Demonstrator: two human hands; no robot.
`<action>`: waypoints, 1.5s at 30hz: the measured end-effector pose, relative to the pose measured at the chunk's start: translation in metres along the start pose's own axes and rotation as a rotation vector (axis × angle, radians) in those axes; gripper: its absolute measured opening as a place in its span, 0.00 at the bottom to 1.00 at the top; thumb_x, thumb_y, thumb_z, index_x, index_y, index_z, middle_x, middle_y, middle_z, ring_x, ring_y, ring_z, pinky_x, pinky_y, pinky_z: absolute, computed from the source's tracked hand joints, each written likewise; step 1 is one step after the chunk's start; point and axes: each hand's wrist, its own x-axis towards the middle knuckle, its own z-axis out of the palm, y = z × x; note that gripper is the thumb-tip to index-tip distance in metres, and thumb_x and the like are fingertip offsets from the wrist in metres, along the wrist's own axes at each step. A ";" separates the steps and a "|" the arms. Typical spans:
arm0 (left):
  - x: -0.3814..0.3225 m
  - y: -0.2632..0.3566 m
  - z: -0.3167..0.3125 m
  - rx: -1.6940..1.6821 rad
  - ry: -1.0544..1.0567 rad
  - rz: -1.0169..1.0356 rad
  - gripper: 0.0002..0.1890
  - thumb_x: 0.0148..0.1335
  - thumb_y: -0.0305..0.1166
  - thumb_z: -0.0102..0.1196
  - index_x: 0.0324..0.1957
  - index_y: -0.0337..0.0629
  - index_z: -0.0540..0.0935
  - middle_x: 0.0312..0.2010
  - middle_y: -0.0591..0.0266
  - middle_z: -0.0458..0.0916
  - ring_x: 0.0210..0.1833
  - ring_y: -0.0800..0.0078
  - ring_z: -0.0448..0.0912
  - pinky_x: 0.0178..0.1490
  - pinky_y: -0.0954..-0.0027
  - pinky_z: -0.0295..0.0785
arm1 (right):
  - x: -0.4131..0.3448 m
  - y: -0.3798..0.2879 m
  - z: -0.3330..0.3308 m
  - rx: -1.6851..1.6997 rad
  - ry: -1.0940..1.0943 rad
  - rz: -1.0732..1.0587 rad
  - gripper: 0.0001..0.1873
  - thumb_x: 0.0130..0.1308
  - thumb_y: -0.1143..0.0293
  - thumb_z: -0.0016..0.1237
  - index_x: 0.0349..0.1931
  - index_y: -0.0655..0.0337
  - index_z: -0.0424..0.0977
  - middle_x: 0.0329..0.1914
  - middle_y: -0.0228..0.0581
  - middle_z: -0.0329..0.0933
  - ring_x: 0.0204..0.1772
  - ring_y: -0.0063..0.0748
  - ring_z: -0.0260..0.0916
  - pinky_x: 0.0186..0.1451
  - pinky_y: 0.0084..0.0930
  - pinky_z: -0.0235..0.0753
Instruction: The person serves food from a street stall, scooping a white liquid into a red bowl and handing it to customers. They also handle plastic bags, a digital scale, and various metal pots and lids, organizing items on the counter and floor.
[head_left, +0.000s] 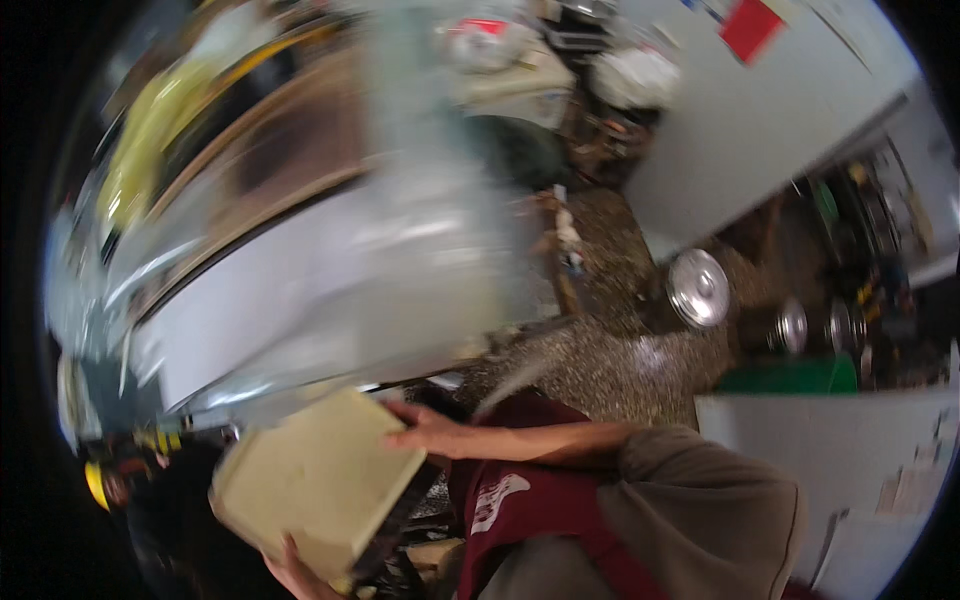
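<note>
Between my two hands is a shallow, cream-coloured rectangular tray or lid (322, 472), tilted. My right hand (427, 431) grips its edge nearest my body, with the bare forearm stretched across a maroon apron (525, 491). At the opposite lower edge, my left hand (296, 574) holds on, partly cut off by the bottom of the picture. The tray's far edge lies close to a work surface draped in clear plastic sheeting (435, 277). I cannot tell whether the two touch. Motion blurs much of the view.
On the work surface lie a white sheet (240, 315), a brown wood-edged panel (292, 135) and yellow plastic wrapping (150, 142). Lidded metal containers (697, 289) stand on the speckled floor (600, 367). A green bin (795, 375) and white panels (742, 127) are at right.
</note>
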 end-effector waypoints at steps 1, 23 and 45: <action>-0.022 -0.022 -0.017 0.106 -0.037 -0.030 0.40 0.65 0.38 0.66 0.74 0.34 0.65 0.65 0.43 0.76 0.61 0.51 0.79 0.63 0.51 0.76 | -0.023 -0.001 0.002 -0.083 -0.014 -0.107 0.44 0.65 0.54 0.67 0.77 0.62 0.62 0.73 0.46 0.71 0.72 0.40 0.69 0.75 0.36 0.69; -0.305 -0.028 0.253 0.155 -0.562 -0.143 0.41 0.65 0.35 0.65 0.76 0.34 0.62 0.70 0.37 0.68 0.65 0.42 0.72 0.68 0.41 0.70 | -0.456 -0.035 -0.181 0.108 0.714 -0.237 0.44 0.69 0.46 0.61 0.78 0.61 0.61 0.72 0.43 0.72 0.71 0.34 0.69 0.71 0.32 0.71; -0.751 0.011 0.826 0.030 -1.213 0.120 0.43 0.66 0.37 0.65 0.77 0.31 0.60 0.69 0.43 0.71 0.68 0.53 0.75 0.68 0.55 0.73 | -0.890 -0.195 -0.605 0.434 1.141 -0.741 0.40 0.72 0.56 0.61 0.77 0.66 0.62 0.69 0.45 0.74 0.66 0.34 0.73 0.69 0.34 0.73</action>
